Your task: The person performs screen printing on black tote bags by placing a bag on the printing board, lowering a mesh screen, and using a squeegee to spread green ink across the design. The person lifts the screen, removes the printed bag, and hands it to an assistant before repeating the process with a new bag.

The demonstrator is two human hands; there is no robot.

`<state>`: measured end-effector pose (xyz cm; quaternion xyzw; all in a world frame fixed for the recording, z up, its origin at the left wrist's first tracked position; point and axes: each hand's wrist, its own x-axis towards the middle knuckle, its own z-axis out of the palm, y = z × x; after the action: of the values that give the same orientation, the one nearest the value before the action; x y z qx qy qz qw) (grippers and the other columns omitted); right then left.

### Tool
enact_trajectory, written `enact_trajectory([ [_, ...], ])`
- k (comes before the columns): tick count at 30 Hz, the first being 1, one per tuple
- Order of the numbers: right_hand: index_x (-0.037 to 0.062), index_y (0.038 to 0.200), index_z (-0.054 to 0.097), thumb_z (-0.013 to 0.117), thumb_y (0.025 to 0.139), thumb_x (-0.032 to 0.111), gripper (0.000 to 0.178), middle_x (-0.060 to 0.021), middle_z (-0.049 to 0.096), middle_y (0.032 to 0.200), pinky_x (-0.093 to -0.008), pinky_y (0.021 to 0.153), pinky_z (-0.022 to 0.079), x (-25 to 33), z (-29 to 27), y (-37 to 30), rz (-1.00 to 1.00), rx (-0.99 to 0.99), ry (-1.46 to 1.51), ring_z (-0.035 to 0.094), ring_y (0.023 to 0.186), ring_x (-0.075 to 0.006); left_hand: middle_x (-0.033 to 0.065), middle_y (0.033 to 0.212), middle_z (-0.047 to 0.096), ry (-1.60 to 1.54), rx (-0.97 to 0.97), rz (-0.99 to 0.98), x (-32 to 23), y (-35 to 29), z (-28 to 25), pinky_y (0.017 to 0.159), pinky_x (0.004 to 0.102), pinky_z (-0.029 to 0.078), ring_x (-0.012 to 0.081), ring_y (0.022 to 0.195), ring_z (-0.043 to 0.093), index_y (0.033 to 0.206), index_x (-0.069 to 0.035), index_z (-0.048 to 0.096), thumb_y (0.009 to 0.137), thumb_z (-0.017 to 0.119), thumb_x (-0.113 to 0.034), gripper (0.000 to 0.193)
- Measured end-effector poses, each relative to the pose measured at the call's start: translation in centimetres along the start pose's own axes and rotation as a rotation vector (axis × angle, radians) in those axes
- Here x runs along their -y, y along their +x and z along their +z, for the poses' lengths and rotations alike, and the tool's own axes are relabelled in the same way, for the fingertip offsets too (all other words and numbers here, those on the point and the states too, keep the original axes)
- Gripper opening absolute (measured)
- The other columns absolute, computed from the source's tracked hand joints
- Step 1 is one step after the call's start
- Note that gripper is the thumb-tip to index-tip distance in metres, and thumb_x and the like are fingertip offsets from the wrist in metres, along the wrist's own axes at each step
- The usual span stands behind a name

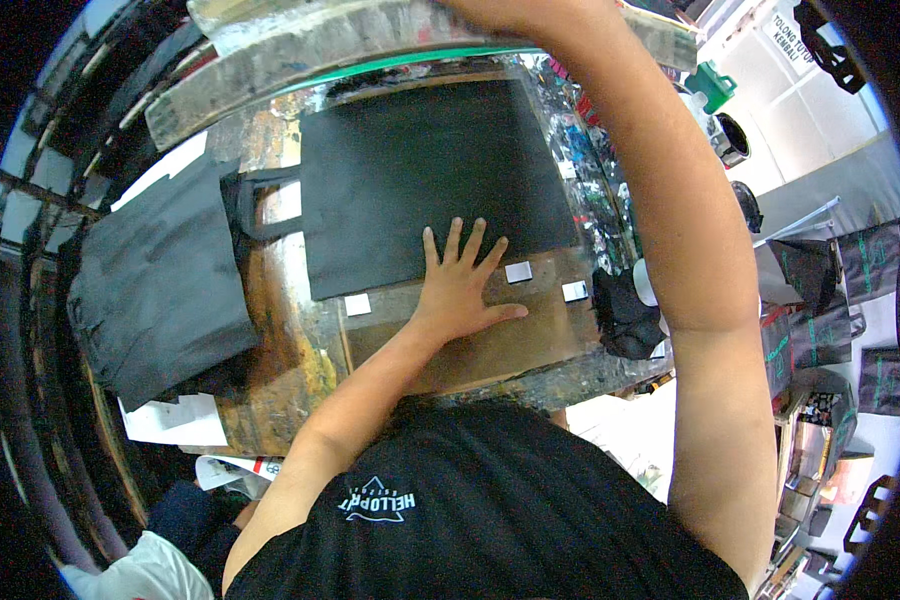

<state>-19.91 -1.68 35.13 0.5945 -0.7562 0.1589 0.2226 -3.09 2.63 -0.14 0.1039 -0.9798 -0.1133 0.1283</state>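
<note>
A black fabric bag (420, 170) lies flat on a brown board (530, 340), its loop handle (255, 205) sticking out to the left. My left hand (458, 285) rests on the bag's near edge and the board, fingers spread and nothing held. Small white tabs (518, 271) sit on the board along that edge. My right arm stretches far forward, and my right hand (505, 12) is at the top edge by a long stained frame (370, 55) with a green strip. Its fingers are cut off, so their grip is hidden.
A pile of black bags (160, 285) covers the left side of the paint-stained table (285, 350). Crumpled black cloth (625, 315) lies by my right arm. A green jug (710, 87) stands at far right. Another person (155, 570) is at lower left. Black bags (870, 260) hang at right.
</note>
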Motion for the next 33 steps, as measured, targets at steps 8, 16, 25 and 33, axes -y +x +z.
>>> enact_trajectory([
  [8,0.0036,0.103,0.068,0.025,0.108,0.071,0.08,-0.0127,0.071,0.098,-0.0537,0.107,0.047,-0.4,-0.2,1.0,0.009,-0.051,0.016,0.067,0.096,-0.0239,0.0225,0.168,0.032,-0.037,0.019,0.032,-0.9,-0.7,-0.6,0.121,0.0761,0.008,0.0515,0.155,0.023,0.159,-0.015,0.047,0.082,0.05,-0.091,0.108],
  [16,0.0097,0.103,0.078,0.051,0.099,0.07,0.066,-0.0196,0.075,0.093,-0.0538,0.087,0.046,-0.4,1.3,-0.7,-0.019,-0.253,-0.04,0.072,0.095,-0.0364,0.0192,0.153,0.054,-0.209,-0.225,-0.094,0.6,-1.1,-3.9,0.117,0.0614,0.034,0.0407,0.14,0.051,0.152,-0.009,0.054,0.083,0.076,-0.065,0.092],
  [25,0.0081,0.107,0.068,0.069,0.093,0.053,0.047,-0.014,0.065,0.096,-0.0487,0.092,0.037,3.4,3.6,-11.7,-0.067,-0.266,0.075,0.061,0.096,-0.0325,0.0106,0.124,0.071,-1.287,-0.721,-0.456,8.3,-5.7,-22.3,0.099,0.0345,0.056,0.0201,0.111,0.068,0.151,0.002,0.046,0.077,0.094,-0.01,0.09],
  [33,0.0136,0.125,0.056,0.084,0.074,0.016,0.059,-0.0103,0.061,0.107,-0.0503,0.09,0.039,2.9,11.0,-20.1,-0.056,0.267,0.08,0.059,0.109,-0.0316,0.0155,0.116,0.075,-0.43,-0.538,-0.613,9.7,-15.2,-6.9,0.1,0.0428,0.046,0.0275,0.102,0.065,0.151,0.001,0.052,0.061,0.1,-0.052,0.115],
])
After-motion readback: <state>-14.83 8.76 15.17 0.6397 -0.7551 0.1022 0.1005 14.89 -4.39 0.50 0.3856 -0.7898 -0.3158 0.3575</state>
